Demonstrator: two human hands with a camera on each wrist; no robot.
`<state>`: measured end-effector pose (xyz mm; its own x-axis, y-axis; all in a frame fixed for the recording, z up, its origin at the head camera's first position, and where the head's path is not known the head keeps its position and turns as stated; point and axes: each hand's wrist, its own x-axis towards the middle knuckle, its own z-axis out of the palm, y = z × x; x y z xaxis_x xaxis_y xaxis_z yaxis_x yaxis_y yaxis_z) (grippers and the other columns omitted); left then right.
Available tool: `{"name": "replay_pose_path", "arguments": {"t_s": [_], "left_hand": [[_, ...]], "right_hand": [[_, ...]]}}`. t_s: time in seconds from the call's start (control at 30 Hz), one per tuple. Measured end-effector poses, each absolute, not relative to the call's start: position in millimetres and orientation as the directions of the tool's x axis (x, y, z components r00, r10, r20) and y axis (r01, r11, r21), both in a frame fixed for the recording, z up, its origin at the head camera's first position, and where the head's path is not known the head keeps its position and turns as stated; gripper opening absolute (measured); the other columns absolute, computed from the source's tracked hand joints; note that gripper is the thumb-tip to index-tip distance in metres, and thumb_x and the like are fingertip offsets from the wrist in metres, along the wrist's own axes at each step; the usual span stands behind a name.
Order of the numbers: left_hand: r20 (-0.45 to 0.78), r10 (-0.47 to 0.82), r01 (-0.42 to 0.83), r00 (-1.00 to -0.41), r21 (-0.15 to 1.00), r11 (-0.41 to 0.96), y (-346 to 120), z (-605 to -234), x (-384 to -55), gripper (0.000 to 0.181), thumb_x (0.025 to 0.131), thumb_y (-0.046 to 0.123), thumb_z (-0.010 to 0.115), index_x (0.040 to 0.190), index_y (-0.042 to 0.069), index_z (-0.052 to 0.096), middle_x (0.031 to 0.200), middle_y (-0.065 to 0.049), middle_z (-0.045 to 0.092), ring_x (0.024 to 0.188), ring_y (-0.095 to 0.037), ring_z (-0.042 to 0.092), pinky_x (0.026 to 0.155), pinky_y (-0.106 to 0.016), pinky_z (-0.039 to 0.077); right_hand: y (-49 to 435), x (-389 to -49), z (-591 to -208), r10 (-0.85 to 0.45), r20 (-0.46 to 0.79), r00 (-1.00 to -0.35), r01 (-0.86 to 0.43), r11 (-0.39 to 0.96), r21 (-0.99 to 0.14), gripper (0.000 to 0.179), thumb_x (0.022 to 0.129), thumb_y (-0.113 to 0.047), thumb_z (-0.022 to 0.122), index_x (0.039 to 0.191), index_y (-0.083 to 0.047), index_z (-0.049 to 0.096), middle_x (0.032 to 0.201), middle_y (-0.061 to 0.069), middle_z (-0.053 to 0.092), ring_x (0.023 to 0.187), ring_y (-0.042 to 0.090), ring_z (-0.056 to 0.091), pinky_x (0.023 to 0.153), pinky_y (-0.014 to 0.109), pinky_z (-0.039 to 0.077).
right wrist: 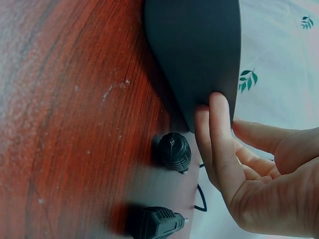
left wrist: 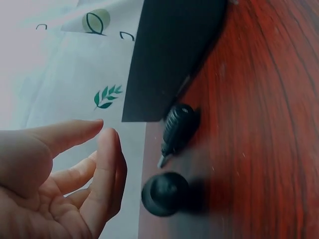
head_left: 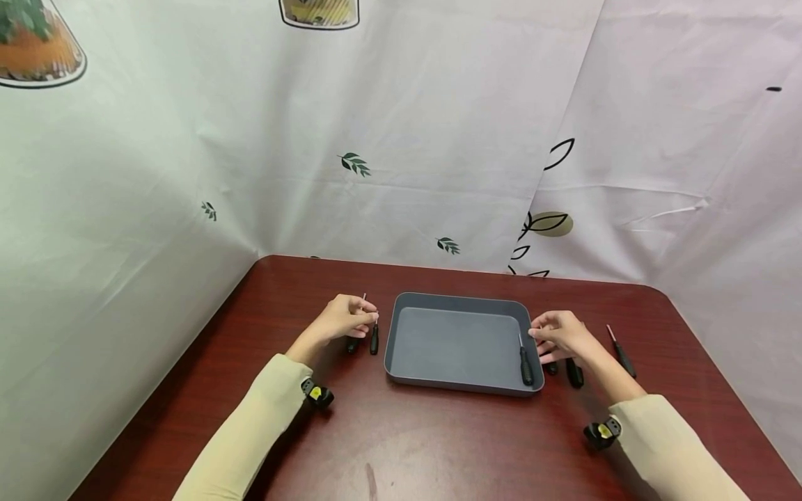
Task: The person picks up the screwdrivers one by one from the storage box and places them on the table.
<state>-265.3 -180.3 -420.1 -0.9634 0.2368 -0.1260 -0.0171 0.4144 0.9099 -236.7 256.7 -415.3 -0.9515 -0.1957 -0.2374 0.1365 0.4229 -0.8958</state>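
Note:
A grey rectangular tray (head_left: pixel 451 381) sits on the table, with one black-handled screwdriver (head_left: pixel 526 369) lying inside along its right side. My right hand (head_left: pixel 564 335) is at the tray's right wall. It pinches the rim, fingertips (right wrist: pixel 218 102) flat against the outer face and thumb at the edge. Left of the tray, my left hand (head_left: pixel 344 316) hovers over two screwdrivers, one with a ridged black handle (left wrist: pixel 179 124). A small gap separates its thumb and fingertips, and nothing is between them. The second handle (left wrist: pixel 167 193) points toward the left wrist camera.
Right of the tray lie several more screwdrivers: one handle (head_left: pixel 574 374) beneath the right hand and another, with a reddish shaft (head_left: pixel 624 360), farther out. A white printed curtain (head_left: pixel 401 209) encloses the back and sides of the dark red wooden table (head_left: pixel 438 445).

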Motion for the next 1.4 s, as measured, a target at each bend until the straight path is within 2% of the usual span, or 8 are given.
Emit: {"name": "replay_pose_path", "arguments": {"t_s": [0.17, 0.37, 0.53, 0.77, 1.13, 1.4], "left_hand": [[-0.129, 0.279, -0.012, -0.952, 0.923, 0.384, -172, -415, -263, 0.026, 0.095, 0.009, 0.069, 0.114, -0.008, 0.067, 0.089, -0.022, 0.069, 0.064, -0.013, 0.066, 0.065, -0.034, 0.062], [-0.127, 0.304, -0.004, -0.944, 0.927, 0.375, -163, -412, -261, 0.026, 0.095, 0.009, 0.069, 0.116, -0.008, 0.067, 0.091, -0.014, 0.072, 0.069, -0.017, 0.068, 0.067, -0.035, 0.063], [-0.121, 0.312, 0.005, -0.942, 0.927, 0.376, -158, -410, -261, 0.026, 0.095, 0.008, 0.069, 0.116, -0.007, 0.067, 0.091, -0.013, 0.072, 0.070, -0.018, 0.069, 0.066, -0.032, 0.062], [-0.101, 0.383, 0.047, -0.918, 0.933, 0.358, -150, -409, -260, 0.031, 0.095, 0.009, 0.069, 0.120, -0.009, 0.065, 0.095, -0.024, 0.069, 0.071, -0.018, 0.069, 0.075, -0.046, 0.062], [-0.099, 0.444, 0.048, -0.890, 0.951, 0.306, -130, -408, -257, 0.033, 0.095, 0.007, 0.068, 0.121, -0.013, 0.062, 0.099, -0.032, 0.067, 0.069, -0.017, 0.069, 0.068, -0.032, 0.062], [-0.105, 0.456, 0.051, -0.884, 0.947, 0.317, -117, -409, -255, 0.031, 0.094, 0.007, 0.070, 0.120, -0.010, 0.064, 0.097, -0.029, 0.068, 0.068, -0.015, 0.069, 0.073, -0.042, 0.062]], "right_hand": [[256, -236, -415, -0.193, -0.237, -0.952, 0.136, 0.426, -0.894, 0.033, 0.099, -0.001, 0.058, 0.123, 0.019, 0.048, 0.085, 0.012, 0.064, 0.066, 0.019, 0.067, 0.062, 0.040, 0.063], [256, -236, -416, -0.189, -0.239, -0.952, 0.140, 0.425, -0.894, 0.035, 0.099, -0.002, 0.058, 0.124, 0.019, 0.048, 0.087, 0.013, 0.064, 0.066, 0.019, 0.067, 0.062, 0.040, 0.063], [256, -236, -416, -0.188, -0.238, -0.953, 0.139, 0.424, -0.895, 0.035, 0.099, -0.003, 0.059, 0.124, 0.019, 0.048, 0.089, 0.014, 0.065, 0.067, 0.020, 0.067, 0.062, 0.041, 0.063], [256, -235, -414, -0.188, -0.231, -0.955, 0.135, 0.419, -0.898, 0.034, 0.099, -0.002, 0.058, 0.123, 0.019, 0.048, 0.085, 0.012, 0.064, 0.066, 0.019, 0.067, 0.062, 0.040, 0.063], [256, -235, -413, -0.187, -0.228, -0.956, 0.132, 0.418, -0.899, 0.033, 0.099, -0.002, 0.058, 0.122, 0.019, 0.049, 0.083, 0.012, 0.064, 0.066, 0.020, 0.067, 0.061, 0.039, 0.063], [257, -236, -416, -0.187, -0.232, -0.955, 0.137, 0.417, -0.899, 0.034, 0.099, -0.003, 0.058, 0.124, 0.019, 0.048, 0.083, 0.011, 0.064, 0.066, 0.020, 0.067, 0.061, 0.040, 0.063]]}}
